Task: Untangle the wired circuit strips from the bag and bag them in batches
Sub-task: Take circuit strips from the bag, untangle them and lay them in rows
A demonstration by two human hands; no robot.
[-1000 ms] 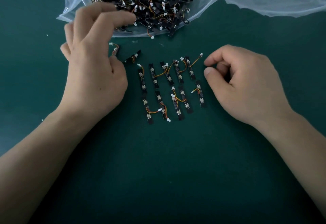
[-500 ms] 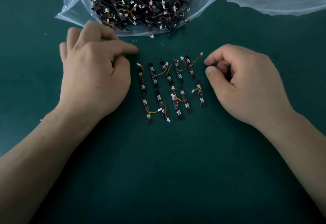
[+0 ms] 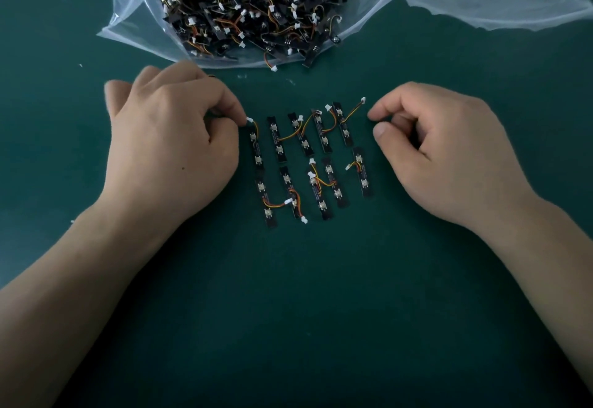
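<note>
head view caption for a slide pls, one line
Left hand and right hand flank two rows of wired circuit strips on a green mat, near the open bag of tangled ones.

Forearms enter from the near corners, with left grip (image 3: 173,147) and right grip (image 3: 449,157) curled, knuckles up, well apart.
</note>
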